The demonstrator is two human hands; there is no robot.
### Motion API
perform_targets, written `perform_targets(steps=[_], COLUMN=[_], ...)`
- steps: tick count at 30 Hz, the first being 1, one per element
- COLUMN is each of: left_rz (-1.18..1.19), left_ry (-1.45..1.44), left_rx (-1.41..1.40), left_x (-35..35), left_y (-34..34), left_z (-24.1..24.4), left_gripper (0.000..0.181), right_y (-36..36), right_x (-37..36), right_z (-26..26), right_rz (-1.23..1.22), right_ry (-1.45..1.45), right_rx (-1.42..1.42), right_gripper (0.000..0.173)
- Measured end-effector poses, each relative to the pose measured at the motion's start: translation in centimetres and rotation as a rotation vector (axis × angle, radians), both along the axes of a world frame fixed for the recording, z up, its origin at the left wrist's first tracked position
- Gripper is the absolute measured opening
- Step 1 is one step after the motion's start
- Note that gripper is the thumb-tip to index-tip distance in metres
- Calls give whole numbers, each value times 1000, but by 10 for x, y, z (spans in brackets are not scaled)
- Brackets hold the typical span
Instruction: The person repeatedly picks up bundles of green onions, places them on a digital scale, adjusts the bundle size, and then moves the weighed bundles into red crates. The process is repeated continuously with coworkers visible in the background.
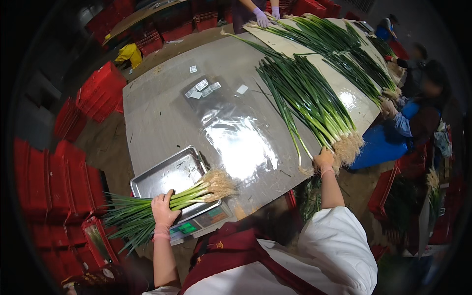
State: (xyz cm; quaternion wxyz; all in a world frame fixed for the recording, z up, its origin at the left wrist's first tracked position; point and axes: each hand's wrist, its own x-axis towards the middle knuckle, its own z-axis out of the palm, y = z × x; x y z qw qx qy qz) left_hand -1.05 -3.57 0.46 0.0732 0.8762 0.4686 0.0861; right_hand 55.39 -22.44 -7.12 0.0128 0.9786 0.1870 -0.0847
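Note:
My left hand [165, 211], in a thin pinkish glove, grips a bunch of green onions [191, 195] across its stalks. The bunch lies over the metal tray [138, 184] of a digital scale [210, 217], roots to the right and leaves hanging past the tray's left side. My right hand [324, 159], gloved too, touches the root end of a large pile of green onions [309, 99] at the table's near right edge; whether its fingers are closed on a stalk cannot be told. One or two separate stalks lie just left of that pile.
Clear plastic bags [236, 136] and printed labels [202, 85] lie mid-table [147, 110]. More green onions [317, 35] cover a pale board [346, 96]. Purple-gloved hands [261, 18] of a person work at the far edge; other people are at the right. Red crates [101, 90] stand left; a blue container [379, 147] is right.

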Motion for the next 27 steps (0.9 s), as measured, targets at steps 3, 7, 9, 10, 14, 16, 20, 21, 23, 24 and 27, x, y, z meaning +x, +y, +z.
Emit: perform_targets(steps=[3,7,9,10,14,16,20,21,23,24,27], left_rz=[3,5,-14,-22,-7,-12,-4,-10,-20,-24,-29], left_ry=[-4,1,-23,-35,-30,-43,-29,-40,-64,-62,-87], left_rx=[-5,11,34,45,49,57,31,40,57,60,92], left_x=[3,5,5,4,3,2,1,0,0,0,-5], left_y=[1,-1,0,0,0,-1,-1,-1,-1,0,0], left_z=[1,5,3,2,0,1,2,2,2,3,-3], left_gripper=[61,60,61,61,62,63,61,61,60,58,58], right_y=[5,5,4,4,2,0,3,6,11,14,28], right_x=[11,6,2,-2,-42,-53,-114,-128,-153,-162,-200], right_z=[-5,-17,-15,-12,12,20,84,102,138,154,187], right_rz=[16,135,66,32,145,38,-129,-94,-21,75,255], right_ry=[50,-106,44,119,263,836,1302,1288,1257,1283,1287], right_rx=[8,-26,51,89,173,533,1121,1143,1183,1128,1161], right_gripper=[28,19,20,20,29,29,26,27,29,28,28])
